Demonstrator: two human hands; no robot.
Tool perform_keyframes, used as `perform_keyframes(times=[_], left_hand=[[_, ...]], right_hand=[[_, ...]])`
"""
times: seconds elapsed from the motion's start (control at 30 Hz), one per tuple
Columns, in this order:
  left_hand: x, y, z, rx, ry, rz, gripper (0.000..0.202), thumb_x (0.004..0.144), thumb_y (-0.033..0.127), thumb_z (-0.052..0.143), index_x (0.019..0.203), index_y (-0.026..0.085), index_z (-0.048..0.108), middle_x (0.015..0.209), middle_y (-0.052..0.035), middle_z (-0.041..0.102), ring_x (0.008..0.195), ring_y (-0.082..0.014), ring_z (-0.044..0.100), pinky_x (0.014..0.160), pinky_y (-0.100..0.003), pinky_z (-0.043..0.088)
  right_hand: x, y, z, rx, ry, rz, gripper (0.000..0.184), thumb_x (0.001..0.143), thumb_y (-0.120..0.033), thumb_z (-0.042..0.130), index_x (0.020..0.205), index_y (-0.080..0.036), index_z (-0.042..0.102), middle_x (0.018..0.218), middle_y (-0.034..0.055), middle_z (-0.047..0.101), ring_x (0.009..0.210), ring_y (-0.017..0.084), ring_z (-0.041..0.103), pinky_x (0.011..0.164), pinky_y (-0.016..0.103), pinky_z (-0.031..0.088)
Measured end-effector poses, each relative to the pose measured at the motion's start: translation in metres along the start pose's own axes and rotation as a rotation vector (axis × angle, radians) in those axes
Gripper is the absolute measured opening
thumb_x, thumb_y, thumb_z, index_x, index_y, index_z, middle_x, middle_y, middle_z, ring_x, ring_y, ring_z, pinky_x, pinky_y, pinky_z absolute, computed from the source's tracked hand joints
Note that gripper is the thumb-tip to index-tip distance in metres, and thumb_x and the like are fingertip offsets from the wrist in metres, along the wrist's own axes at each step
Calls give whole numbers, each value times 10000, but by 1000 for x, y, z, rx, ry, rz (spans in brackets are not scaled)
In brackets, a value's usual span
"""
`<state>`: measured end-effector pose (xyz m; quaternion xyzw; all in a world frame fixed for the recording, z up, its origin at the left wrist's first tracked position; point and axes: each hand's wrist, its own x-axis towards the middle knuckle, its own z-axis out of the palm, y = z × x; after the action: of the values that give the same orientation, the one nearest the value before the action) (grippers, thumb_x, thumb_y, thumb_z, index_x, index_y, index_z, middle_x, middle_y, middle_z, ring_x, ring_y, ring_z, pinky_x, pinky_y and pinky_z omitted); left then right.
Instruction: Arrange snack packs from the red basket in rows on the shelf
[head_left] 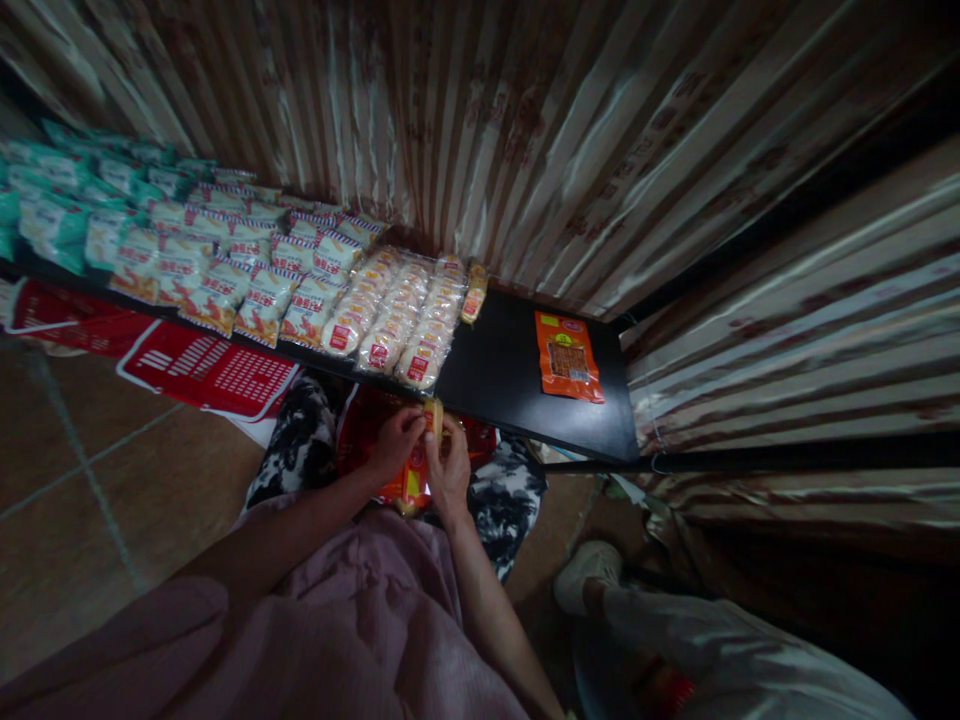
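Note:
Over my lap, both hands come together on a small yellow-and-orange wrapped snack [433, 412]. My left hand [400, 440] pinches it from the left side. The fingers of my right hand [450, 465] close round its right side, with the thumb along the front. Just beneath the hands, a red basket [360, 415] holds orange and yellow packets [411, 482], partly covered by my wrists. A similar yellow wrapped snack [475, 292] stands on the black shelf [487, 370], at the right end of several rows of clear-wrapped round snacks [418, 362].
White-and-orange snack bags [217, 295] and teal bags [52, 230] fill the shelf's left part. An orange packet [568, 357] lies near its right end. Red baskets [210, 368] sit below. Corrugated sheeting [525, 130] rises behind. Another person's leg [705, 630] is at lower right.

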<state>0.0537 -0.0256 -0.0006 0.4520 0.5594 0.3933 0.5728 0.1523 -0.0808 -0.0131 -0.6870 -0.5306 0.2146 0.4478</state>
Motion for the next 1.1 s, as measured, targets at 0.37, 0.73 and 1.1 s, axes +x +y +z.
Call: perform_keyframes(times=[0.37, 0.73, 1.1], left_hand=[[0, -1, -2, -268, -19, -127, 156, 687, 218, 574, 821, 164, 635, 827, -50, 672, 755, -156, 627, 666, -241, 484], [-1, 3, 1, -376, -103, -155, 304, 659, 418, 631, 821, 162, 611, 835, -46, 665, 772, -157, 616, 663, -232, 469], [4, -3, 7, -506, -42, -244, 211, 645, 357, 612, 704, 156, 583, 680, -15, 646, 668, -138, 604, 581, -217, 441]], right_hand=[[-2, -3, 1, 51, -22, -83, 375, 905, -338, 380, 1167, -144, 563, 1191, 130, 584, 1127, 193, 526, 994, 399, 407], [-1, -7, 3, -19, 56, -118, 325, 871, -328, 459, 1129, -169, 576, 1148, 115, 601, 1092, 208, 535, 963, 427, 424], [-3, -13, 0, 9, 53, -95, 326, 867, -333, 457, 1125, -178, 580, 1116, 102, 619, 1064, 204, 541, 929, 404, 439]])
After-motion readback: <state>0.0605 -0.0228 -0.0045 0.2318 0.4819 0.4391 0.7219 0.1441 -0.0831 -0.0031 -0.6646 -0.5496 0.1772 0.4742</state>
